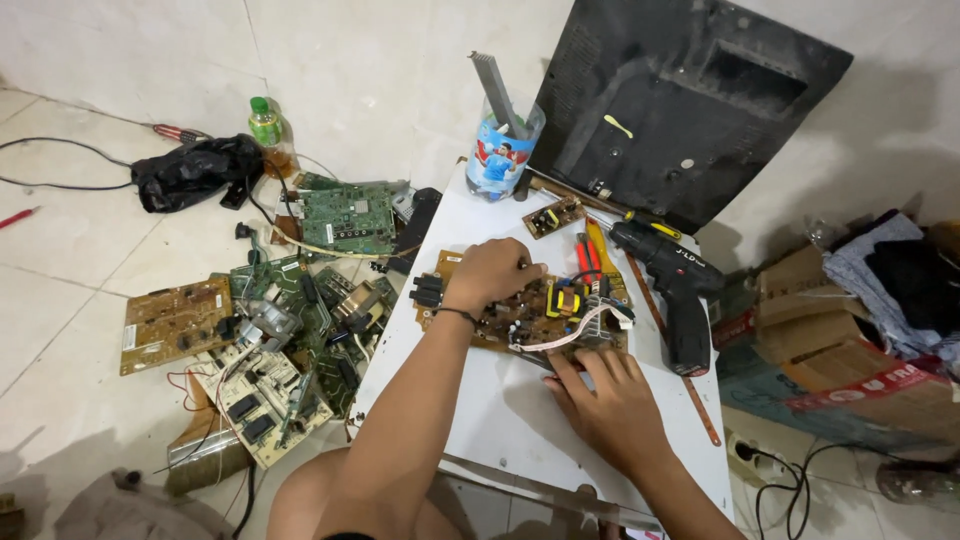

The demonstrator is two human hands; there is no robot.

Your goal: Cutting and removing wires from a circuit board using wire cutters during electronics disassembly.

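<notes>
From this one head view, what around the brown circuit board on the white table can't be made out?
- Left hand covers the brown circuit board's upper left; parts beneath are hidden.
- Right hand: fingertips overlap the board's near edge; whether they pinch anything cannot be told.
- Black cordless drill: its tip is hidden behind red-handled pliers.
- White table: near edge cut off by the frame's bottom.

Two hands, the left hand (492,272) and the right hand (610,405), rest on one brown circuit board (525,315) mid-tabletop, one small board (553,216) and one cup (503,150) sit near its far edge, and one cordless drill (678,285) lies along its right edge.
</notes>
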